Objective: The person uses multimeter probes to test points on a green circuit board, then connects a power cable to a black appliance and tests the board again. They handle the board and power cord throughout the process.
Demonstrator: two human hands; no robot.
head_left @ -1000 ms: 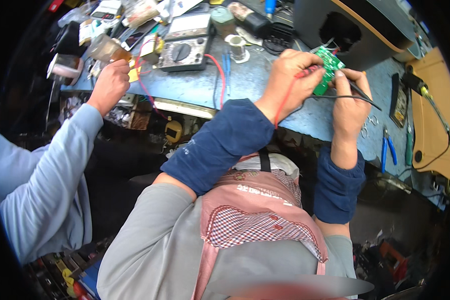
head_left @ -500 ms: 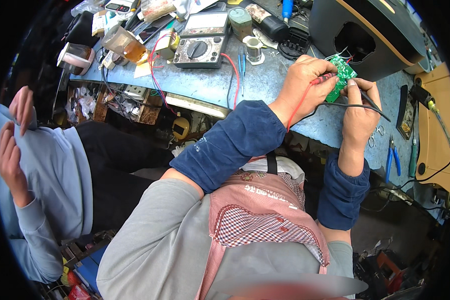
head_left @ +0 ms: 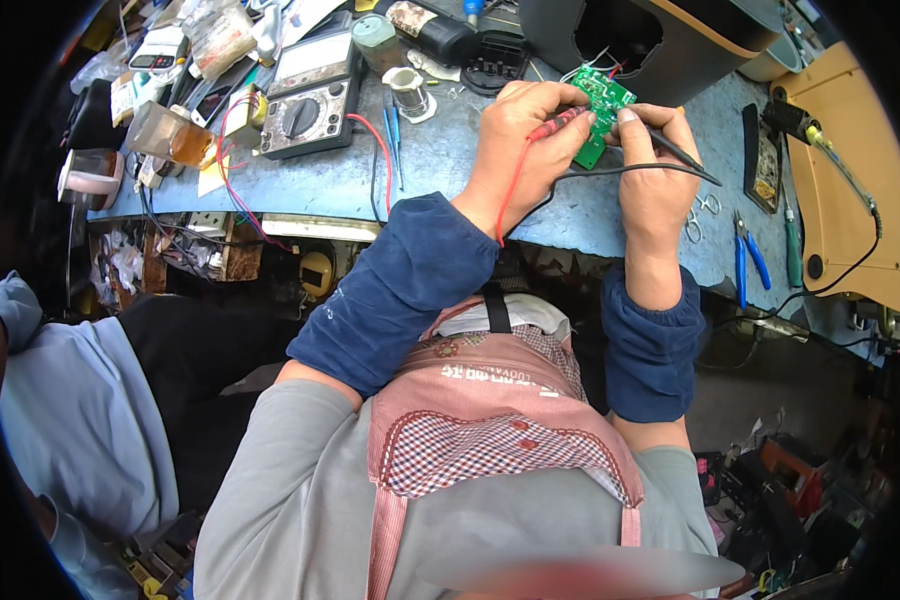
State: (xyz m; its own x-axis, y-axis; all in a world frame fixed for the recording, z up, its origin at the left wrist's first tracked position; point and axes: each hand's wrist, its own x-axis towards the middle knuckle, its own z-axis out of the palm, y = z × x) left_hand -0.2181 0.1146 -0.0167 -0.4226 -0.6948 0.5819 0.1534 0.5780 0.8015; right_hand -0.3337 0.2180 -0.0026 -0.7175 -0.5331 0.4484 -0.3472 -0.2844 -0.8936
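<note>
Red probe [head_left: 558, 123] plastic; sleeve covers [head_left: 395, 295] matt cloth; dark casing [head_left: 692, 62] smooth.

Looked like an electronics repair workshop. Showed a worn, cluttered blue tabletop [head_left: 315, 192] with a dial multimeter [head_left: 310, 116] at far left, plus a bare green circuit board [head_left: 602, 94] just before a dark casing [head_left: 705, 62]. At right, included blue-handled pliers [head_left: 741, 268], a green-handled screwdriver [head_left: 794, 256] and a corded tool [head_left: 850, 175] resembling a soldering iron.
</note>
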